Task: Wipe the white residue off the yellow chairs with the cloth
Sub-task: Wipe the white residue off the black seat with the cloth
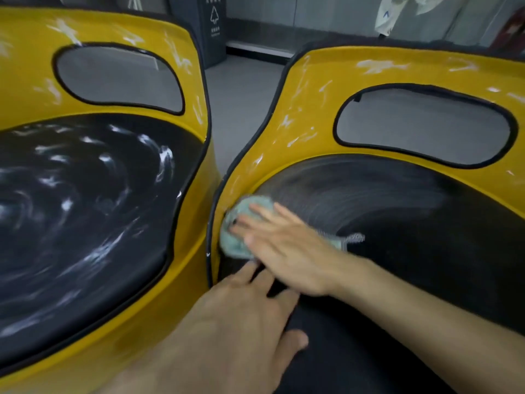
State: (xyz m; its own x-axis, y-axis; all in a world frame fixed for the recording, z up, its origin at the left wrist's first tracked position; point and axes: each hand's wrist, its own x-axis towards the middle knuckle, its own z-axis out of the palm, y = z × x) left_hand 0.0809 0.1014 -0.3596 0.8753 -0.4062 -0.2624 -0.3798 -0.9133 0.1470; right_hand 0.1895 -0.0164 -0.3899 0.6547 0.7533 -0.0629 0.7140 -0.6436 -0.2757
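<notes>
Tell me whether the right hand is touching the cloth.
Touching. The head view shows the right hand lying flat on the cloth, straight fingers pressing it against the right chair.

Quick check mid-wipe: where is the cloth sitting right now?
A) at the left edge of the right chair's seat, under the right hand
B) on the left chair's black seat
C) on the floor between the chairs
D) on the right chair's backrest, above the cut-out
A: the cloth lies under the flat fingers of the right hand, where the right chair's black seat meets its yellow rim.
</notes>
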